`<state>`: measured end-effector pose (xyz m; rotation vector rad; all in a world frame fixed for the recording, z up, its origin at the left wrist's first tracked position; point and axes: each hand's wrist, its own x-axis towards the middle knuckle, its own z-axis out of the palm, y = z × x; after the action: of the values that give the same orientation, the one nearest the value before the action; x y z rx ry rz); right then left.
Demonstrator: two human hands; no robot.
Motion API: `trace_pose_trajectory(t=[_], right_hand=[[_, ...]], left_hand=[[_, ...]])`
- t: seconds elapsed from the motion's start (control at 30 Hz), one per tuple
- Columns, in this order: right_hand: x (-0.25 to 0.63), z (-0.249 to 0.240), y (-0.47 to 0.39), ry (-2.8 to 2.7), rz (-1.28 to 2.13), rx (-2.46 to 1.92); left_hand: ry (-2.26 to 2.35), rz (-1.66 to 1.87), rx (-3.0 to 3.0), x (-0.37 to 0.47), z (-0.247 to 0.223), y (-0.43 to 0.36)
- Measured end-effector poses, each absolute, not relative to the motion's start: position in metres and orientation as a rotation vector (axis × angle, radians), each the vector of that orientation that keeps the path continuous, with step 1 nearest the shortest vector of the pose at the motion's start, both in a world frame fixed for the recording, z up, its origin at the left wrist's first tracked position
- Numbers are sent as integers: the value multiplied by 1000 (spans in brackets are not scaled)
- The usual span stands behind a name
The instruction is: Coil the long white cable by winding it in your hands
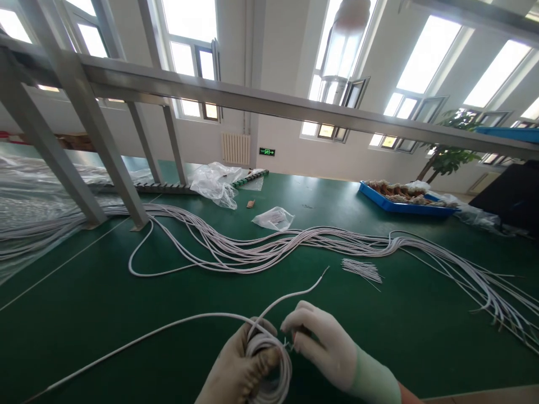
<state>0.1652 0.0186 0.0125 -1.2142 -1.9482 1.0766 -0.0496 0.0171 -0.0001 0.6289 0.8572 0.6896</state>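
A grey metal frame [76,106] is standing at the far left of the green bench [105,314], with clear plastic sheeting [29,191] lying beside it. A long bundle of white cables [261,249] is running across the bench from left to right. At the near edge, the left hand [238,370], gloved, is clenching around a coil of white cable [269,356], with one loose length trailing off to the left. The right hand [320,342], also gloved, is pinching at the top of the coil, apparently on a thin tie, though that detail is too small to confirm. Small white ties [362,270] are lying further back. A blue tray [400,203] is sitting at the far right.
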Motion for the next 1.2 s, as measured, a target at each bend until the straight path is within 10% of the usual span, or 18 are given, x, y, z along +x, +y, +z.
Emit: trace_pose_trajectory(t=[0.2,0.47,0.7,1.2], right_hand=[[157,7,11,-2255,790,-1195],[143,-12,13,-1536,1660,-1657],[140,-16,-2,-1389,1047,-1433],[114,-31,-16,-1498,827,-1495]], left_hand=[[838,642,645,-50,7,15],[1225,594,1359,-41,10,12],[996,806,657,-44,-3,20],[935,859,539,-51,-7,20]])
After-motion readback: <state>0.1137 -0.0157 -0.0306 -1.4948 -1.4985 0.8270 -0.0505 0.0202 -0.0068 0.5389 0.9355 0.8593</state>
